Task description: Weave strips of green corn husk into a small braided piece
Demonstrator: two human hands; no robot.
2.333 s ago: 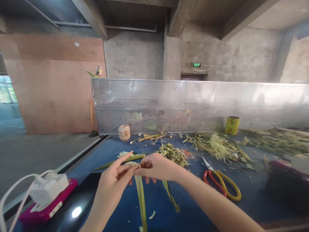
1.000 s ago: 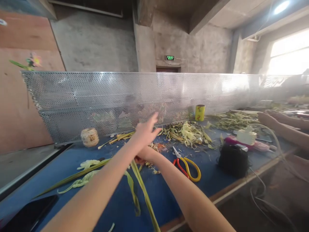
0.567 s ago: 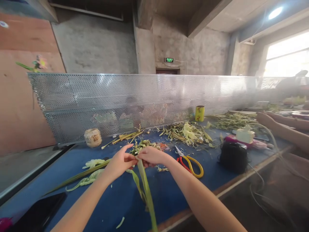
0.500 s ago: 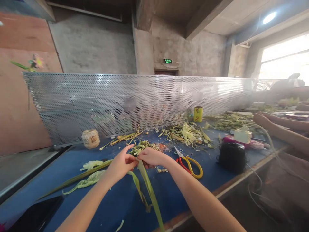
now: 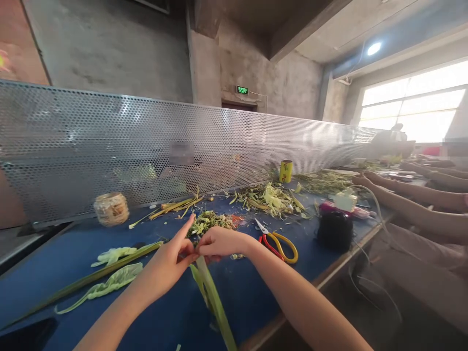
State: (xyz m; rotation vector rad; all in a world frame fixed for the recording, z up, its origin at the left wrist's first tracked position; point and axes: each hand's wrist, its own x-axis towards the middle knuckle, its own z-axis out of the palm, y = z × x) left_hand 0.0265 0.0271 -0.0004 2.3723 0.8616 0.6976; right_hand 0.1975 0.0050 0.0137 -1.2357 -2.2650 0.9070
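Note:
My left hand [image 5: 171, 258] and my right hand [image 5: 224, 241] meet over the blue table, both pinching the upper end of a long green leaf strip [image 5: 216, 302]. Its free end hangs down toward the table's front edge. A narrower, curled green strip [image 5: 198, 282] dangles beside it. My left index finger points up, away from the pinch. Fingertips hide the exact spot where the strip is gripped. Just beyond my hands lies a heap of shredded plant bits [image 5: 210, 222]. To the right, scissors [image 5: 278, 242] with red and yellow handles lie with blades toward the heap.
Leaf pieces [image 5: 117, 282] and a long stalk [image 5: 91, 280] lie at left, near a twine-wrapped jar [image 5: 111, 208]. A yellow can [image 5: 285, 171] stands behind a leaf pile [image 5: 270, 200]. At right are a black bundle [image 5: 335, 231], a cable and other people's arms [image 5: 405, 202]. A perforated metal screen [image 5: 146, 146] borders the back.
The view has turned to the right, so table items sit further left in it. Both hands keep pinching the strip; the hanging strips have swung closer together.

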